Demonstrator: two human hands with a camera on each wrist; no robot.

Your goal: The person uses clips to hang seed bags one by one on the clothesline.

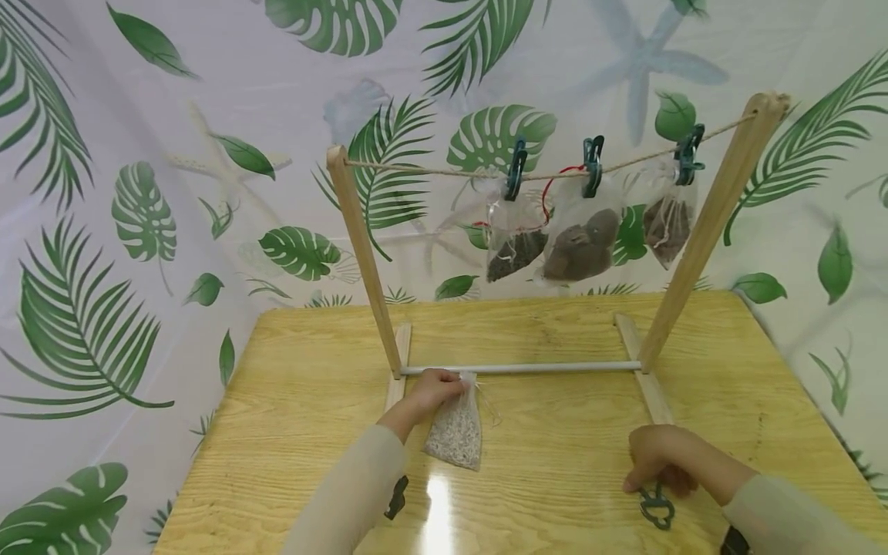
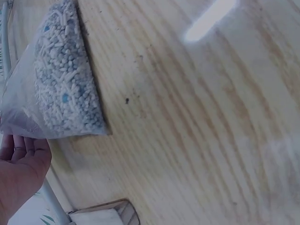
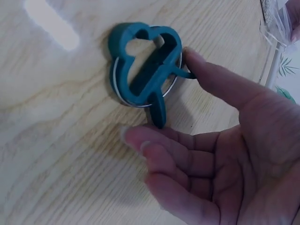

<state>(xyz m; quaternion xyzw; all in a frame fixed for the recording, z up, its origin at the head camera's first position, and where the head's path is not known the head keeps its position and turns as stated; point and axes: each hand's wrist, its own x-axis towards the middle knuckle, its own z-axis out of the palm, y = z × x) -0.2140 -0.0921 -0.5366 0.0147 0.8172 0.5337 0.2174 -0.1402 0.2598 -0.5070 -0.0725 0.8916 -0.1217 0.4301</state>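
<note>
My left hand pinches the top of a clear drawstring bag just in front of the white rod. In the left wrist view, pale pellets with a few blue bits fill the lower part of the bag, and the fingers lie against its edge. At the right, my right hand holds a green spring clip by its handles over the table. Seen from the right wrist, the clip has one handle at the thumb tip and the other by the curled fingers.
A wooden stand with a left post and a right post carries a rope. Three green clips hold filled bags on it, including a middle bag. A white rod joins the feet above the wooden table.
</note>
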